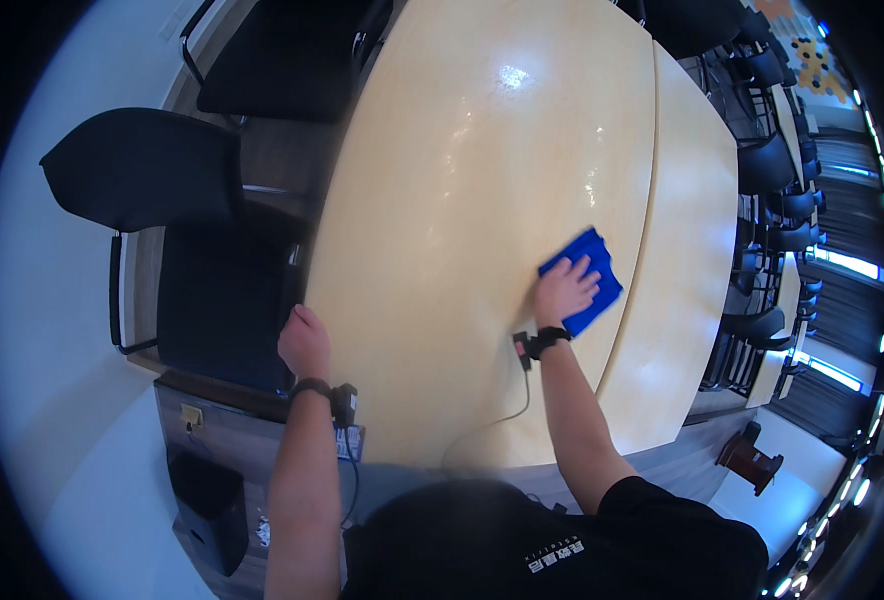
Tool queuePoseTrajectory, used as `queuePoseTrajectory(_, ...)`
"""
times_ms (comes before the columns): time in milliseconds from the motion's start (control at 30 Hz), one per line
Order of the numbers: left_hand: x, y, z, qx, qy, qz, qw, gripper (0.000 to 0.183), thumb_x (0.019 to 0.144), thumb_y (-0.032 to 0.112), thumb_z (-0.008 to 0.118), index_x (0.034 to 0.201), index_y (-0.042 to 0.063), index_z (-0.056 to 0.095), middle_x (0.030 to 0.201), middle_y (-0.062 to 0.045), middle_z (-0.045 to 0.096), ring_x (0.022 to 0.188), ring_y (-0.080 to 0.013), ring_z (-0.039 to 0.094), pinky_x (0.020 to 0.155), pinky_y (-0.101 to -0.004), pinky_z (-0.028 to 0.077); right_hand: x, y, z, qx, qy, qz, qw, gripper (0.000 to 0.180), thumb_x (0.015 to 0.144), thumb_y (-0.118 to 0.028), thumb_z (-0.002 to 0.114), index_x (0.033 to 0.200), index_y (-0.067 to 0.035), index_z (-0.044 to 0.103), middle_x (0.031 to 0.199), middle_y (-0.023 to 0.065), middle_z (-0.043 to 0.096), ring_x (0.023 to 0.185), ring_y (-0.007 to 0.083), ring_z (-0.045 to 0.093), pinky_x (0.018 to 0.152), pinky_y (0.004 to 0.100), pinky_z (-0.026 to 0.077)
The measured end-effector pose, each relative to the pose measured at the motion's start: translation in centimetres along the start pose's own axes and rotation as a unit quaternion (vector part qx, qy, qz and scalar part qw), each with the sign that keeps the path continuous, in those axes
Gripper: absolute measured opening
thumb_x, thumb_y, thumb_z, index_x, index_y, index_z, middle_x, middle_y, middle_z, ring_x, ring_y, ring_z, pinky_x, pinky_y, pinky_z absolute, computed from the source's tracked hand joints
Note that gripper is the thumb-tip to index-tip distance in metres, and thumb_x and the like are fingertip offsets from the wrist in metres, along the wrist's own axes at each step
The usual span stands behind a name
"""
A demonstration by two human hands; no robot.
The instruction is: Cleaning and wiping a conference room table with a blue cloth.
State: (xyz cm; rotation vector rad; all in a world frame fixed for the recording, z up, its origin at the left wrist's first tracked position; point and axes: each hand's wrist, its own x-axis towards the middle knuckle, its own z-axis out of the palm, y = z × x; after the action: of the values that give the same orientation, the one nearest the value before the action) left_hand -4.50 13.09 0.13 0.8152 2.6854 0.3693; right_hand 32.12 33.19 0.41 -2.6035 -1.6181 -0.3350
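Observation:
My right hand [568,289] lies flat, palm down, on a folded blue cloth [598,259]. The fingers are spread over the cloth and do not curl round it. Beneath is the pale wood-look tabletop [442,247], with the cloth just left of a long seam between two table sections. At the table's left edge, my left hand [304,343] is curled into a fist beside a black chair, and nothing shows in it. Each wrist wears a black band with a small device; the right wrist's device [523,351] trails a thin cable across the table.
Black chairs [224,292] stand close along the left side. A black bin [209,514] is on the floor at lower left, near a wall socket [192,415]. Rows of tables and chairs [768,165] fill the right. A brown wooden lectern [749,461] stands at lower right.

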Motion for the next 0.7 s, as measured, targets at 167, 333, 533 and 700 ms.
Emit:
queuePoseTrajectory(167, 0.1, 0.0, 0.2, -0.013, 0.004, 0.005, 1.000, 0.046, 0.104, 0.032, 0.039, 0.083, 0.002, 0.067, 0.082, -0.025, 0.069, 0.077, -0.0474, 0.066, 0.066, -0.0565, 0.053, -4.1, -12.6, -1.5, 0.076, 0.026, -0.187, 0.979, 0.052, 0.102, -0.039, 0.048, 0.148, -0.014, 0.050, 0.154, 0.0273, 0.040, 0.141, 0.0491, 0.035, 0.111, 0.0601, 0.028)
queuePoseTrajectory(333, 0.0, 0.4, 0.0, -0.012, -0.003, 0.000, 1.000, 0.046, 0.104, 0.032, 0.039, 0.082, 0.002, 0.067, 0.082, -0.026, 0.069, 0.077, -0.0473, 0.066, 0.066, -0.0564, 0.054, -8.4, -22.1, -4.1, 0.215, -0.027, -0.282, 0.934, 0.050, 0.099, -0.035, 0.052, 0.143, -0.012, 0.055, 0.156, 0.0283, 0.035, 0.144, 0.0516, 0.029, 0.118, 0.0627, 0.017)
queuePoseTrajectory(533, 0.0, -0.1, 0.2, -0.014, 0.001, -0.006, 1.000, 0.046, 0.104, 0.032, 0.039, 0.082, 0.002, 0.068, 0.082, -0.025, 0.069, 0.077, -0.0471, 0.066, 0.067, -0.0558, 0.054, -10.4, -24.6, -7.1, 0.257, -0.109, -0.617, 0.736, 0.050, 0.097, -0.039, 0.055, 0.143, -0.018, 0.056, 0.157, 0.0213, 0.038, 0.148, 0.0443, 0.027, 0.122, 0.0574, 0.016)
queuePoseTrajectory(700, 0.1, -0.4, 0.4, -0.014, 0.002, -0.002, 1.000, 0.046, 0.104, 0.032, 0.040, 0.084, 0.003, 0.068, 0.082, -0.025, 0.069, 0.076, -0.0472, 0.066, 0.066, -0.0557, 0.054, -7.4, -21.5, -7.1, 0.231, -0.126, -0.699, 0.665, 0.051, 0.095, -0.044, 0.057, 0.141, -0.023, 0.058, 0.158, 0.0155, 0.039, 0.148, 0.0389, 0.029, 0.123, 0.0543, 0.017)
